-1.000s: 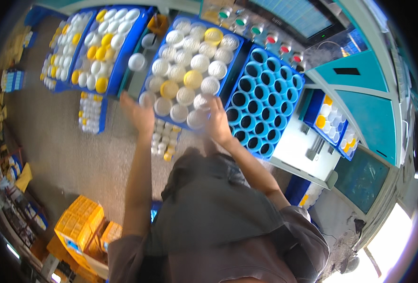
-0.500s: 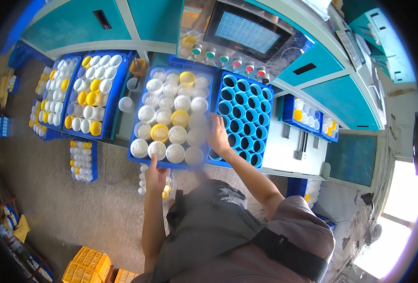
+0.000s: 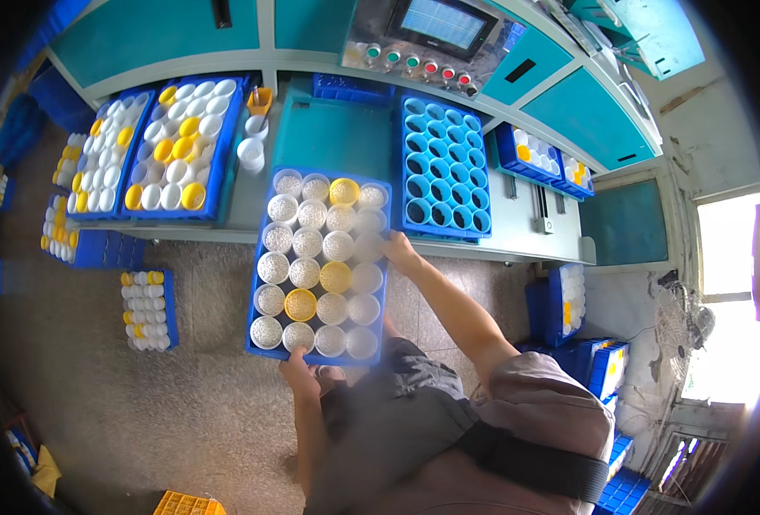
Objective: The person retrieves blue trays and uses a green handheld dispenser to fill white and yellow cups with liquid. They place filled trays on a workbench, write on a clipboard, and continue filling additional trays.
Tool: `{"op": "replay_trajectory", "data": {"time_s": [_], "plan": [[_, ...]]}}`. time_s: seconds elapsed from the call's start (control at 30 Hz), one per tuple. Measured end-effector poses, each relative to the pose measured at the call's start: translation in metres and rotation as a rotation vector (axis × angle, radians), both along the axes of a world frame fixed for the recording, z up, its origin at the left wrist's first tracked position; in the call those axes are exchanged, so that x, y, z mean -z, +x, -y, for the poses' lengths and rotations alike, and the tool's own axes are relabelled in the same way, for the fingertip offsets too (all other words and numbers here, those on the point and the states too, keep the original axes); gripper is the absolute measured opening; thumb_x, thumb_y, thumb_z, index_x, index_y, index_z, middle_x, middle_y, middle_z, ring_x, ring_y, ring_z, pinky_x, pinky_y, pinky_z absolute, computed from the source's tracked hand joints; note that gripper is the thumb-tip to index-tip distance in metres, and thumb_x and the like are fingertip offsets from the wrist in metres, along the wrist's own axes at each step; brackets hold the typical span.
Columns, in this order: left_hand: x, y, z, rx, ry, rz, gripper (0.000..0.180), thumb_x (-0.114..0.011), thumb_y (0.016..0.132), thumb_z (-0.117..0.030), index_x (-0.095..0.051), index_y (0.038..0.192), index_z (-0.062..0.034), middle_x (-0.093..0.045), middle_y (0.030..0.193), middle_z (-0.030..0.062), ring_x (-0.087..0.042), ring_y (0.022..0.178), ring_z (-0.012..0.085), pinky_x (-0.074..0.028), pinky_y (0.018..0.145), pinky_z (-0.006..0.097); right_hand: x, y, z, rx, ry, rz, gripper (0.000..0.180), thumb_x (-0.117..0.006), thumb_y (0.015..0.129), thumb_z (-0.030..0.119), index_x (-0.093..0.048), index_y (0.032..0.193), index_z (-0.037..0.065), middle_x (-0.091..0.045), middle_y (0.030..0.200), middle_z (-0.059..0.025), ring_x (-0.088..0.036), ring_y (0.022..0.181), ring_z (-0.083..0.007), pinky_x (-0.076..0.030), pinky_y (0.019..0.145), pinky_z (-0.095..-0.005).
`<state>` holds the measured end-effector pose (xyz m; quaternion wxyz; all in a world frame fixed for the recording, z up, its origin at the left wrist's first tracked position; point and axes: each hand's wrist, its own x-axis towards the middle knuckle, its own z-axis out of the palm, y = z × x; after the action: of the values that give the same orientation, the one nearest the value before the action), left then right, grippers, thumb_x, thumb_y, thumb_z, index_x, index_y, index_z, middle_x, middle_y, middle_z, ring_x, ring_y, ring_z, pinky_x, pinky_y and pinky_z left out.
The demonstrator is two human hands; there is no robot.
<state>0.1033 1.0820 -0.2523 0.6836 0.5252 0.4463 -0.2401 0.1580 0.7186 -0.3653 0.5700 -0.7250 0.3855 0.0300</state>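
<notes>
The left hand (image 3: 298, 371) grips the near edge of a blue tray (image 3: 260, 283), its fingers curled under the rim (their tips are hidden, so how tightly they close cannot be told). The right hand (image 3: 397, 249) holds the tray's right side, fingers wrapped on the rim there. The tray sits between the two hands, its far end resting on the teal tabletop (image 3: 337, 137) and its near end out over the floor (image 3: 140, 395). It is packed with white and yellow cups (image 3: 322, 262). Just beyond the right fingers stands an empty blue rack (image 3: 442, 167); well left of the left fingers lie more filled trays (image 3: 183, 142).
</notes>
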Motion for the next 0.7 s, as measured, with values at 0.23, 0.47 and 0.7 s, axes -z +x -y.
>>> {"op": "replay_trajectory", "data": {"time_s": [0.23,0.47,0.7], "plan": [[-0.015,-0.116,-0.096,0.0,0.318,-0.19,0.057,-0.067,0.072,-0.012,-0.047,0.121,0.0087,-0.056,0.114,0.0185,-0.059,0.101,0.0258,-0.052,0.085,0.039,-0.08,-0.124,-0.132,-0.055,-0.072,-0.272,0.036,-0.071,0.08,0.013,-0.066,0.108,-0.009,-0.07,0.095,-0.0129,-0.064,0.084,-0.0187,-0.053,0.074,-0.0339],[0.099,-0.145,-0.121,-0.055,0.486,-0.415,0.05,-0.068,0.071,-0.014,-0.049,0.109,0.0119,-0.058,0.107,0.0216,-0.059,0.09,0.0282,-0.051,0.077,0.039,0.072,-0.114,-0.175,-0.162,0.001,-0.471,0.039,-0.07,0.081,0.017,-0.067,0.115,-0.001,-0.071,0.104,-0.0182,-0.068,0.092,-0.0227,-0.054,0.077,-0.0361],[0.339,-0.095,-0.131,-0.108,0.331,-0.304,0.032,-0.065,0.072,-0.012,-0.061,0.098,0.0059,-0.066,0.089,0.0128,-0.063,0.068,0.0225,-0.049,0.053,0.032,0.275,-0.056,-0.179,-0.143,0.035,-0.435,0.044,-0.065,0.084,0.023,-0.064,0.126,0.007,-0.07,0.113,-0.0174,-0.068,0.102,-0.0271,-0.053,0.086,-0.0391]]}}
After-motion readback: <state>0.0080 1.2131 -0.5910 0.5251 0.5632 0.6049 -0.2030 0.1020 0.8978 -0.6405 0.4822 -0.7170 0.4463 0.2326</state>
